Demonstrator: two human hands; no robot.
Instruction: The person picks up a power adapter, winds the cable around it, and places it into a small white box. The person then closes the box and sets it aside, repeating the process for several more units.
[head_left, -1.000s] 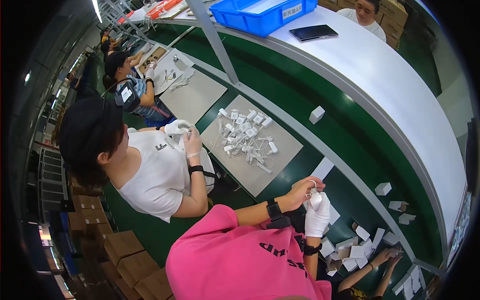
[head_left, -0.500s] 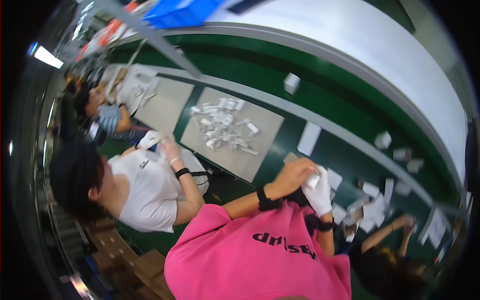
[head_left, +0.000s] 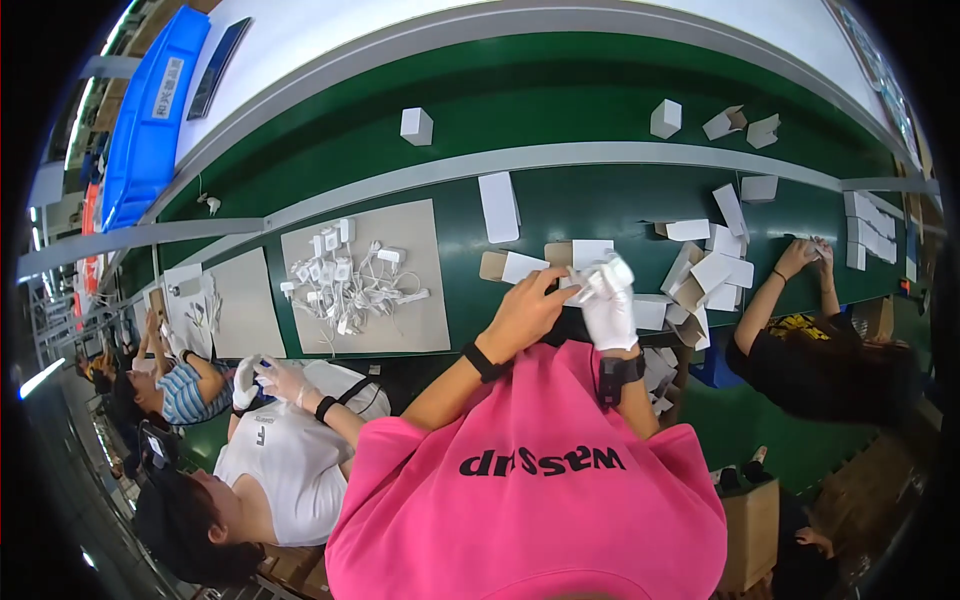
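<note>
My right hand [head_left: 611,322], in a white glove, holds a white charger [head_left: 606,274] with a plug block shape, slightly blurred, above the green bench. Close against it on the left is my bare left hand [head_left: 524,314], thumb and fingers pinched together at the charger's side. What lies between those fingertips is too small and blurred to make out. Just beyond my hands, small white boxes [head_left: 522,267] lie on the bench, with an open brown flap next to them. A pile of white chargers with cables [head_left: 345,275] rests on a grey mat [head_left: 408,325] to the left.
A long white box [head_left: 498,207] lies ahead, below a metal rail [head_left: 560,156]. Several white boxes [head_left: 708,275] are heaped at right, near a co-worker's hands [head_left: 806,257]. Another co-worker's gloved hands [head_left: 268,382] are at left. A blue bin [head_left: 155,115] sits far left.
The view has swung round and levelled, so the bench runs straighter across. My hands remain close together, and the white charger now shows more clearly at my gloved right fingers.
</note>
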